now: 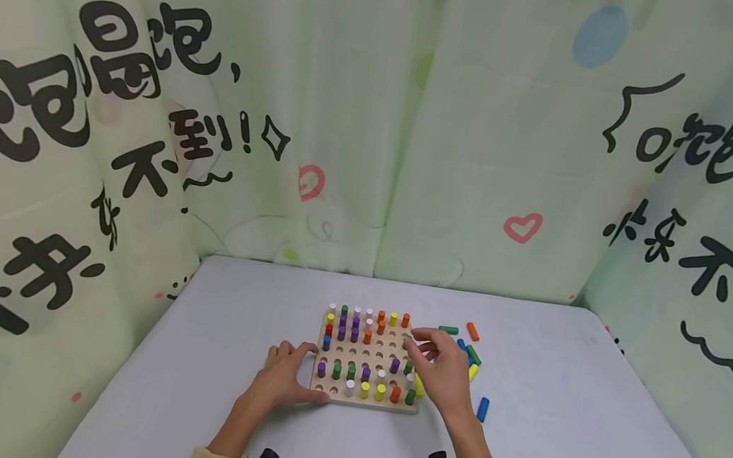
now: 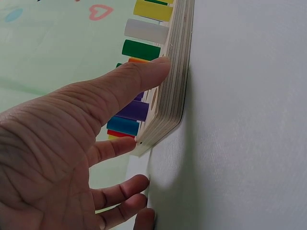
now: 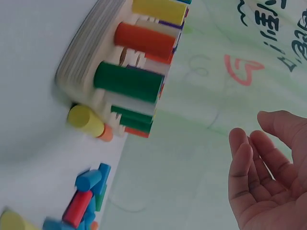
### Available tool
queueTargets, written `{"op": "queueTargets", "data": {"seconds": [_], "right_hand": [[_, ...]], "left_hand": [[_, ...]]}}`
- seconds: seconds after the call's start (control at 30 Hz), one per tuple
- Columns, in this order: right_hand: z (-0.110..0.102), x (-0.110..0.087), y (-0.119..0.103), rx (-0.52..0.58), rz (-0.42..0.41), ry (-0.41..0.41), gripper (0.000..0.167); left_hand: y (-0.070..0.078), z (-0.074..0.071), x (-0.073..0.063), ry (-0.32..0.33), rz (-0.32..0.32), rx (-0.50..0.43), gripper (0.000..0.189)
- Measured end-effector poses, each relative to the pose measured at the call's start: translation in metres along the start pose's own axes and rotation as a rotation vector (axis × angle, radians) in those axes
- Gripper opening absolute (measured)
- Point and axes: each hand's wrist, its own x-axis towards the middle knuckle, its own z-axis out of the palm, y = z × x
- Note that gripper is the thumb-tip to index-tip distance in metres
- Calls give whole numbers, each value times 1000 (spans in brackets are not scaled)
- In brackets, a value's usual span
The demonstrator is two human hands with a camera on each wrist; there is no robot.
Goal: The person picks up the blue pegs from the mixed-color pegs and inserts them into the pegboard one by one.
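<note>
A wooden pegboard [image 1: 357, 360] lies on the white table, partly filled with coloured pegs standing upright. My left hand [image 1: 282, 379] grips its near left corner. The thumb [image 2: 160, 69] presses on the front edge and the index fingertip touches the left side, while the other fingers hang loosely. My right hand [image 1: 442, 369] is over the board's right edge, fingertips right at a green peg [image 1: 407, 338] in the right column. In the right wrist view, the right hand's thumb and fingers [image 3: 240, 158] are apart, with nothing between them.
Loose pegs lie to the board's right: an orange peg [image 1: 473, 331], a green peg [image 1: 448, 330], a blue peg [image 1: 483, 409], and several more in a small heap. A yellow peg [image 3: 84, 120] lies close against the board's right side. A printed curtain [image 1: 372, 151] hangs behind the table.
</note>
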Motion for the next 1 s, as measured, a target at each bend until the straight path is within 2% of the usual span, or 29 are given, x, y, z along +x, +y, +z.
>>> {"op": "queueTargets", "data": {"seconds": [0.37, 0.7, 1.0], "right_hand": [[-15, -3, 26, -76, 68, 19, 21], [-18, -6, 43, -153, 239, -77, 23], [-15, -8, 57, -205, 305, -136, 25]], "left_hand": [[-1, 2, 0, -1, -5, -10, 85], [-3, 4, 3, 0, -10, -3, 86], [-3, 3, 2, 0, -3, -12, 86]]}}
